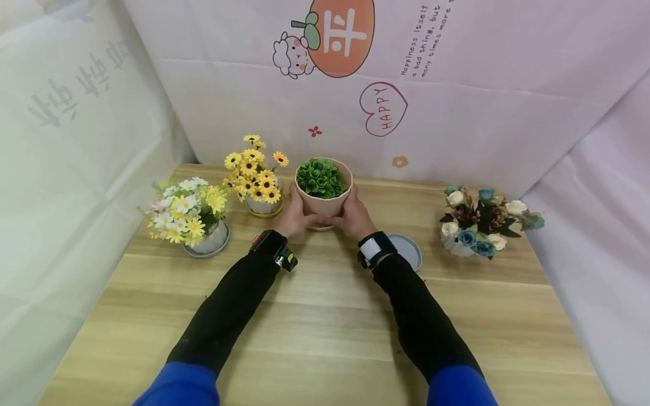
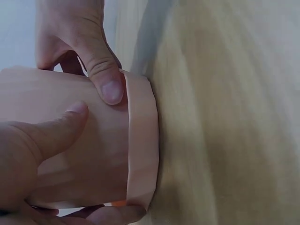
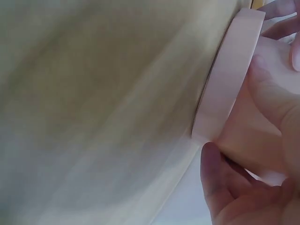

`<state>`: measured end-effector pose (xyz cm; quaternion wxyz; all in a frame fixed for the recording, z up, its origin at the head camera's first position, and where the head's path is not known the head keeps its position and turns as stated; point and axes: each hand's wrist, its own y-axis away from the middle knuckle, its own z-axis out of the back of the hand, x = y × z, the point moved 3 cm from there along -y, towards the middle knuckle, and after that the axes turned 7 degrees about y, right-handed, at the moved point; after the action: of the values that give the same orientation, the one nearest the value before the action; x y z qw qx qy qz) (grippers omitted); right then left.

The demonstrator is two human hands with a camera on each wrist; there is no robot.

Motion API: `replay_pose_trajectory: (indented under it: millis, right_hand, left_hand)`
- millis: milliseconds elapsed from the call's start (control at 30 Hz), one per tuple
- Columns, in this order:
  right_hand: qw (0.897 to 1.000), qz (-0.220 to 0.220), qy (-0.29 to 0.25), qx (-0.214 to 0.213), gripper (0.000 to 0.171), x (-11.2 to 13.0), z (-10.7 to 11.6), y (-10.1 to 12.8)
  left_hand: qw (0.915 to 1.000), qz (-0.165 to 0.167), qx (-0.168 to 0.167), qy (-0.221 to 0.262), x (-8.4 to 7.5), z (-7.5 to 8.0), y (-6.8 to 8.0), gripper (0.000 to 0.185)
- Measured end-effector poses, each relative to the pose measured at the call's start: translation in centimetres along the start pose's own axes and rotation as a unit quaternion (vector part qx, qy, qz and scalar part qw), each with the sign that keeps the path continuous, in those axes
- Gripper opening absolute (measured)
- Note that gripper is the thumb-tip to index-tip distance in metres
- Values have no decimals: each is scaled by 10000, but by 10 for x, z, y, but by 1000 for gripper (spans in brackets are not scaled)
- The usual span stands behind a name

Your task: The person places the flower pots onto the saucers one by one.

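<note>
Printed cloth backs the table, where both hands clasp the pot near its far edge, steadying it from either side.

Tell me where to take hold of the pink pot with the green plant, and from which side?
Grip the pink pot round its smooth tapered wall, below the wider rim band, one hand from each side. That is how the left hand and right hand hold it. The leafy top leaves no grip from above, and the yellow daisy pot crowds the left, so come in low from the front.
</note>
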<state>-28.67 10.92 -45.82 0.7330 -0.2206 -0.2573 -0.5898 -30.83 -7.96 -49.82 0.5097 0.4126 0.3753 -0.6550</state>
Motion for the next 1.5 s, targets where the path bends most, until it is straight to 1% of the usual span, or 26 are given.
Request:
replay_pose_trajectory:
  millis: [67, 100, 167, 333, 400, 500, 633, 767, 867, 933, 1033, 1100, 1167, 1200, 1267, 1300, 1333, 1400, 1433, 1500]
  right_hand:
    - [10000, -50, 50, -16, 116, -2, 2, -4]
    - [9999, -75, 67, -39, 117, -3, 2, -6]
    - [9999, -113, 24, -89, 117, -5, 3, -11]
    - [9997, -84, -64, -236, 117, -10, 1, -23]
    - [9996, -128, -33, -250, 116, -11, 0, -27]
    - [9993, -314, 55, -183, 113, -11, 2, -32]
    - [9988, -473, 68, -142, 112, -13, 6, -38]
    - [9985, -470, -19, -286, 109, -13, 5, -44]
    - [9984, -517, -47, -230, 105, -15, 1, -46]
    - [9984, -550, -83, -69, 105, -17, -1, -45]
    - [9976, -585, -328, 158, 108, -21, 0, -42]
    - [9973, -540, -444, 232, 111, -22, 2, -40]
    - [9979, -356, -472, 253, 114, -21, 5, -35]
    - [9983, -287, -436, 247, 115, -20, 6, -32]
    - [9990, -191, -304, 252, 114, -18, 11, -20]
    - [9992, -197, -254, 249, 114, -17, 14, -13]
    - [9993, -213, -177, 261, 113, -15, 19, -5]
    - [9985, -444, -159, 271, 111, -13, 31, 16]
    - [9978, -574, -160, 290, 111, -11, 39, 28]
    - [9961, -763, -290, 328, 110, -11, 54, 52]
  left_hand:
    - [10000, 47, 38, 38, -5, 0, -3, 124]
    - [10000, 72, 60, -20, -6, 0, -6, 122]
    - [9997, 228, 126, 4, -22, 3, -4, 118]
    - [9978, 573, 311, -106, -45, 9, 0, 113]
    - [9972, 633, 344, -182, -47, 10, -2, 112]
    - [9966, 702, 390, -188, -46, 10, -8, 112]
    - [9970, 663, 395, -92, -46, 10, -17, 116]
    - [9978, 535, 374, -72, -48, 11, -23, 117]
    - [9977, 572, 365, -30, -45, 12, -21, 117]
    - [9971, 646, 391, -90, -41, 11, -17, 116]
    - [9971, 650, 235, -325, -33, 6, -11, 115]
    - [9971, 606, -126, -454, -22, -1, -7, 116]
    - [9949, 479, -536, -714, -10, -11, -2, 120]
    - [9942, 428, -678, -724, -6, -16, 1, 121]
    - [9930, 510, -763, -744, -14, -24, 14, 126]
    - [9931, 551, -679, -779, -22, -28, 21, 128]
    - [9935, 597, -522, -822, -32, -31, 28, 129]
    - [9945, 744, -98, -726, -56, -37, 43, 131]
    - [9938, 814, 167, -740, -69, -39, 50, 132]
    - [9926, 733, 608, -753, -83, -48, 60, 131]
